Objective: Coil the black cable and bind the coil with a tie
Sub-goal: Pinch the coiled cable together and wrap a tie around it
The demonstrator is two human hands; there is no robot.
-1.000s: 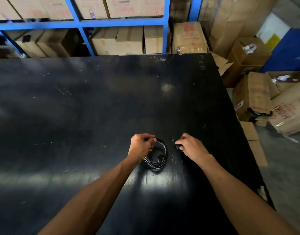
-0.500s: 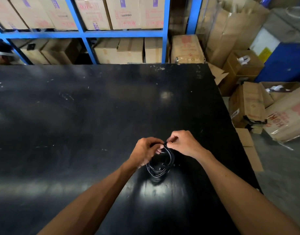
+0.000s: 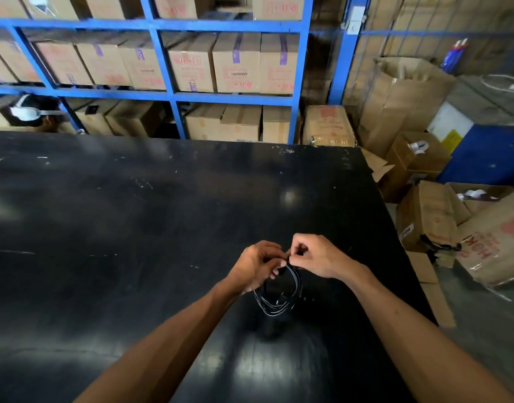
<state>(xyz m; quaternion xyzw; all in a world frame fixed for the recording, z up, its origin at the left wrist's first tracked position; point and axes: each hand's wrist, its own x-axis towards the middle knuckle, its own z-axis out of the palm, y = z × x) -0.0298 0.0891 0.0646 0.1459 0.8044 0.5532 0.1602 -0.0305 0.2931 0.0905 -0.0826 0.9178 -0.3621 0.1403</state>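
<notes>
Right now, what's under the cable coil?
Only the bare black table shows beneath the cable coil, through its loops. The left hand and right hand cover the coil's top, so any tie there is hidden.

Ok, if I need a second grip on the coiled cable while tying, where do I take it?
Probably the free lower arc of the coiled cable, pinched across all strands from below. Both the left hand and right hand crowd the top, and the bottom loops fan apart.

A scuffed black table (image 3: 151, 216) carries, perhaps, only the coiled cable's (image 3: 279, 301) lower loops.
</notes>
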